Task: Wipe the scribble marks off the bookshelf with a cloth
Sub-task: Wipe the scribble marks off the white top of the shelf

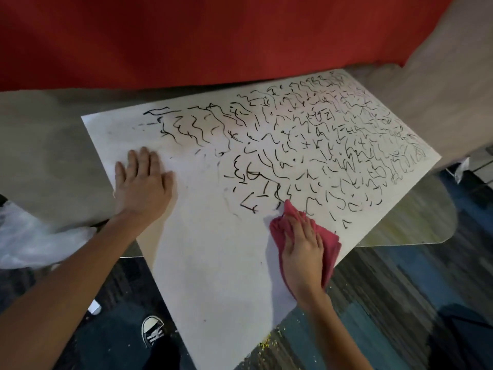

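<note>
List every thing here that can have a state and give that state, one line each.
bookshelf panel: near part clean, far part marked.
scribble marks: black, unwiped across the far and right part.
cloth: pink, bunched, pressed on the panel at the marks' edge.
right hand: flat on the cloth, pressing.
left hand: flat on the panel, fingers straight.

Dim around, bright on the white shelf top [213,263]. Soft shadow just left of the pressed cloth [331,247]. Blurry, bent edges.
</note>
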